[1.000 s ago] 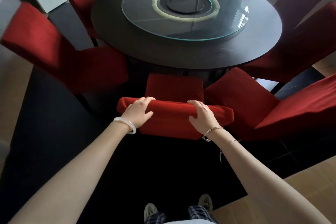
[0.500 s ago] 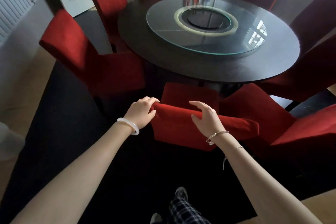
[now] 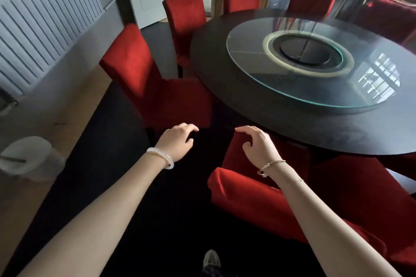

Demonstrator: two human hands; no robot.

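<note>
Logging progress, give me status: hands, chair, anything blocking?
Left hand open, right hand open, both empty. Red chair ungripped, seat under round table. Nothing between hands and chair.

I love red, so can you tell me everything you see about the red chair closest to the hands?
The red chair is covered all over in soft-looking, velvety cloth, with a thick padded back and a seat. It stands upright, its seat tucked partly under the round table. The right hand hangs over the seat with loose fingers and grips nothing; the left hand is off to the side.
</note>
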